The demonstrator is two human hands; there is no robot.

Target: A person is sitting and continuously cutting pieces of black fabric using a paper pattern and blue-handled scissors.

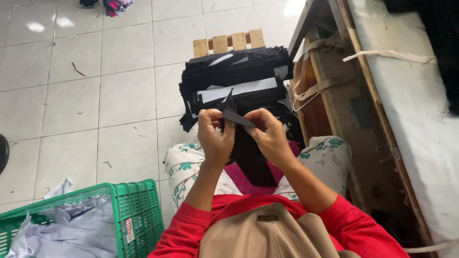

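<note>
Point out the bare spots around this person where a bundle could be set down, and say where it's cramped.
Free: the white tiled floor left of the black fabric stack, up from the green basket, with only scattered scraps. Crowded: the lap, where left hand and right hand pinch a black fabric piece; the stack sits tight against the wooden table frame on the right.

A pile of cloth (236,83) sits just past my hands. A basket (136,210) is down left. A desk (406,95) is right.
</note>
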